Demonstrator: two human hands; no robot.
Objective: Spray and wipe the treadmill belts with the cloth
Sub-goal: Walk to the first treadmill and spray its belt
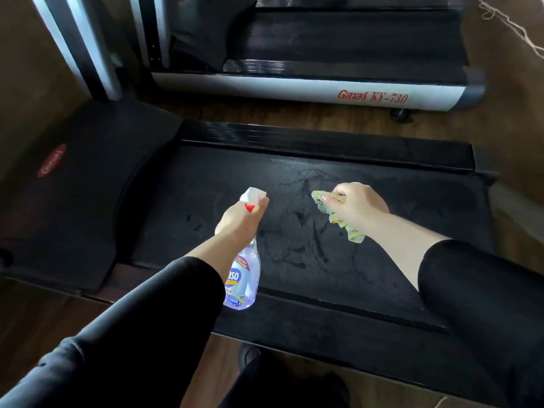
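Both arms reach forward over the near treadmill belt point(294, 231), which shows wet streaks. The left hand point(240, 220) is wrapped around a spray bottle point(243, 278), nozzle pointing far. The right hand point(357, 206), knuckles up, clutches a bunched cloth point(338, 217) just above the belt. A second treadmill point(323, 54) sits beyond.

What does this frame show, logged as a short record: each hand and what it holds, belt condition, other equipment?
left hand: grips spray bottle by the trigger head, nozzle aimed at the belt
right hand: clutches a bunched yellow-patterned cloth, over the belt; contact unclear
near treadmill belt: black, with wet streaks and droplets around the middle
second treadmill: behind, white side rail with red lettering "KY-730"
floor: wood-look boards between the two machines
sleeves: black, both arms
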